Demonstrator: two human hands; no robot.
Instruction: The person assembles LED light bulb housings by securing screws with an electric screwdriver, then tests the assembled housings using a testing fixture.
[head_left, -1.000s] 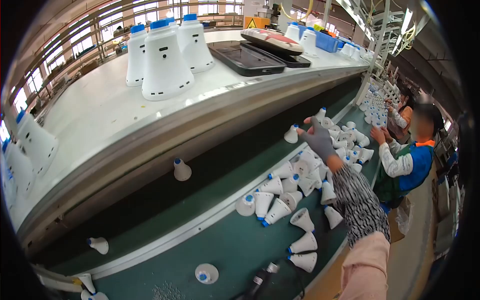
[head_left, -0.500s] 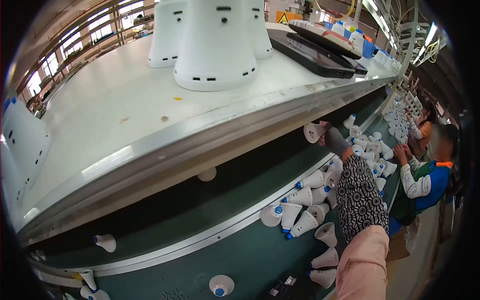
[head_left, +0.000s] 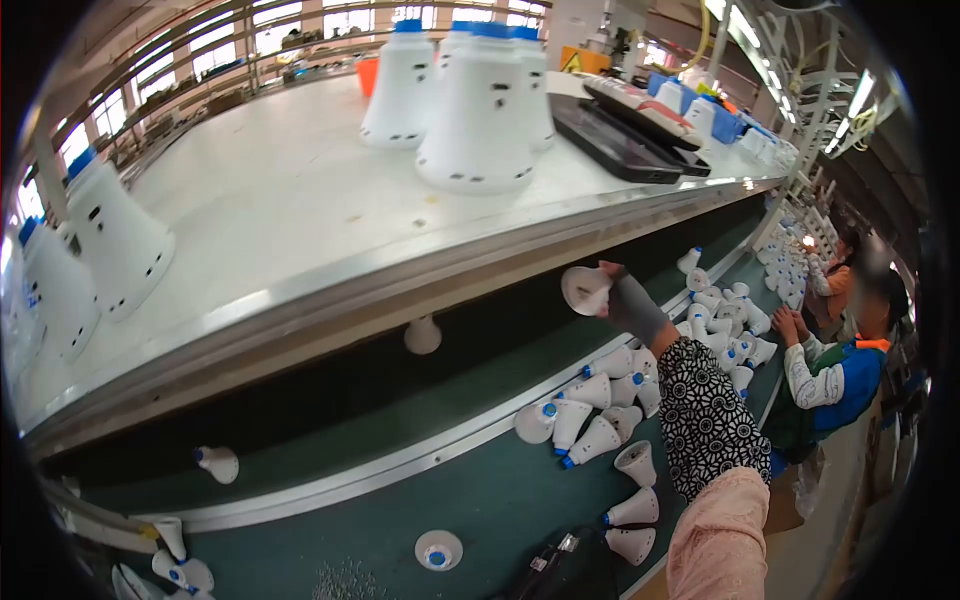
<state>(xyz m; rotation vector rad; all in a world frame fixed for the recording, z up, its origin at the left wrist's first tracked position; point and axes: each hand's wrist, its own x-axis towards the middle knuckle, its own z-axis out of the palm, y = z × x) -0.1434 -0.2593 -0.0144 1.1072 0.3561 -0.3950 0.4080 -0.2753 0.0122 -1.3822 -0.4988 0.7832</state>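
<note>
My right hand, in a grey glove with bare fingertips, grips a white cone-shaped bulb housing above the dark green belt. The housing's wide open end faces me. A black-and-white patterned sleeve covers my forearm. Below and beside the arm lies a cluster of similar white housings with blue ends, among them one housing on its side. My left hand is out of view.
A white shelf runs above the belt, bearing large white housings and a dark phone-like device. Single housings rest on the belt. A black object lies low on the green work surface. Co-workers sit at right.
My right hand, still holding the bulb housing, appears farther left and slightly lower. The head view has shifted, showing more of the shelf and the blue tops of the large housings.
</note>
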